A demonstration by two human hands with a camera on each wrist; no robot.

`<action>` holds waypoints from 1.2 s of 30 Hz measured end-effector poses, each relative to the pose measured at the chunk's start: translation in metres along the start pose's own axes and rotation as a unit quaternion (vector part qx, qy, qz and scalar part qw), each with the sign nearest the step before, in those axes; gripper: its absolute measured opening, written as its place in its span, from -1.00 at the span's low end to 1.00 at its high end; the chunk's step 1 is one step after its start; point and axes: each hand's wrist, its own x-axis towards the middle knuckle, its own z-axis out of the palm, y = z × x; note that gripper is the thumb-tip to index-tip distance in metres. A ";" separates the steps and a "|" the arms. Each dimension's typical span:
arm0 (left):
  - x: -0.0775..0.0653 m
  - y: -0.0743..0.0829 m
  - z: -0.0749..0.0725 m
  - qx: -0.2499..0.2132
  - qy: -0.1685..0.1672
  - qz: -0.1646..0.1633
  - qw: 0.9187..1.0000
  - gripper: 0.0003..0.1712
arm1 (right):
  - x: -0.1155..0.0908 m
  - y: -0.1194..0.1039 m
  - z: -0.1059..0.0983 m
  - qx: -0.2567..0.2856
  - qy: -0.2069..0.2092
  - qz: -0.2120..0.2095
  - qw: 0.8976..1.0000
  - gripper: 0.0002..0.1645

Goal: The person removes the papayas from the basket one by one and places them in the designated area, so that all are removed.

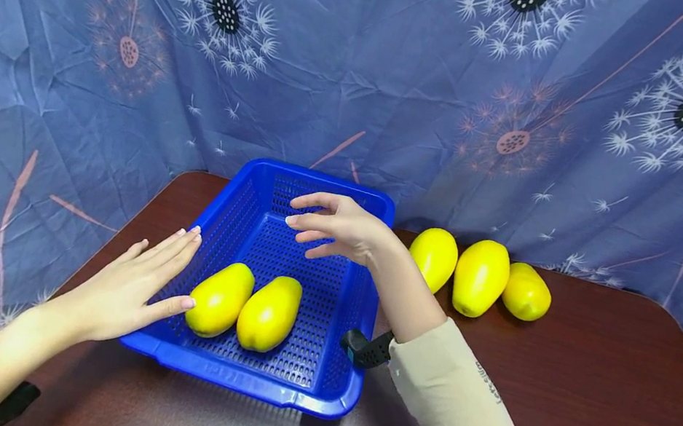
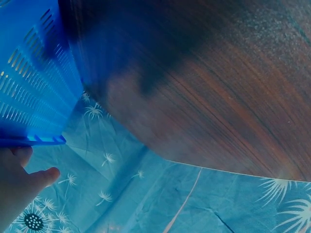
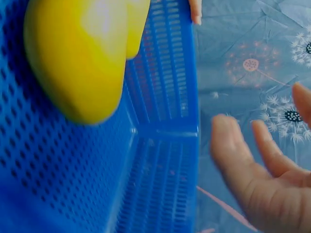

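Note:
A blue plastic basket (image 1: 250,380) with slotted walls stands on the table, holding two yellow fruits that look like mangoes or papayas. One yellow fruit (image 1: 221,300) lies by the left wall; the other yellow fruit (image 1: 269,314) lies right beside it. My left hand (image 1: 135,282) rests along the basket's left rim with straight fingers, its thumb over the edge near the first fruit. Above the back part of the basket, my right hand (image 1: 339,229) hovers with spread, slightly bent fingers and nothing in them. The right wrist view shows those fingers (image 3: 228,145) apart from the basket wall.
Three more yellow fruits (image 1: 480,278) sit in a row on the dark wood table (image 1: 592,398), right of the basket near the back edge. My right forearm overlaps the nearest one. A blue curtain with dandelion prints (image 1: 364,62) hangs behind and to the left.

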 end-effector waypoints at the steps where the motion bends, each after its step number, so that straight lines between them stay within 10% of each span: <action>1: 0.000 0.000 0.000 0.000 0.001 0.000 1.000 -0.11 | 0.002 0.002 0.002 -0.001 0.002 0.005 1.000 -0.45; 13: 0.000 0.000 -0.001 -0.002 -0.003 -0.003 1.000 -0.10 | 0.025 0.033 0.018 -0.083 0.032 0.099 0.991 -0.38; 36: -0.001 0.000 -0.001 -0.002 -0.001 0.000 1.000 -0.11 | 0.025 0.047 0.034 -0.243 -0.078 0.191 0.948 -0.37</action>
